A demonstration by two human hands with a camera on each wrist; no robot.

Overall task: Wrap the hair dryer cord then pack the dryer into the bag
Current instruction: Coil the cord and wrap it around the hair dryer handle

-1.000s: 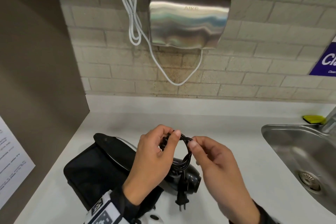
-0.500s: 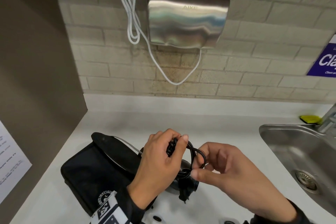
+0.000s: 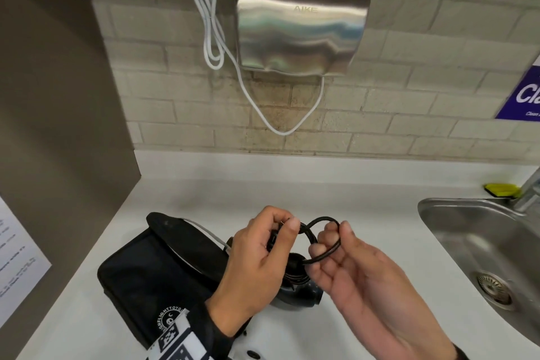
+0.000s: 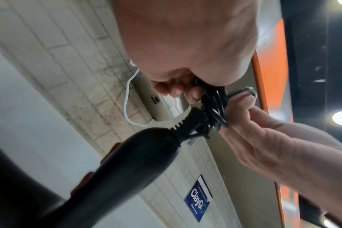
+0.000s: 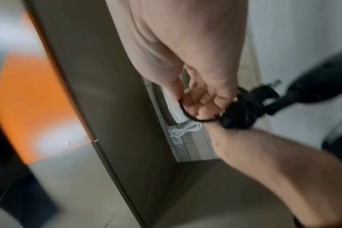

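fingers (image 3: 323, 250) loop cord (image 3: 324, 218) | dryer (image 4: 127, 162) black, cord bundled

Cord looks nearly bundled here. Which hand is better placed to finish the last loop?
Likely the right hand: its fingers hold the free loop of the cord, ready to pass it round. The left hand is busy pinching the coiled bundle above the hair dryer.

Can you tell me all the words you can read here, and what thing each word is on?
"AIKE" on the steel hand dryer on the wall.
"ClayGO" on the blue sign on the tiles; the small line under it is too blurred to read.
"FLIGHTTOYO", part of a round logo on the black bag; the rest is hidden.
The paper sheet at the left has print too blurred to read.
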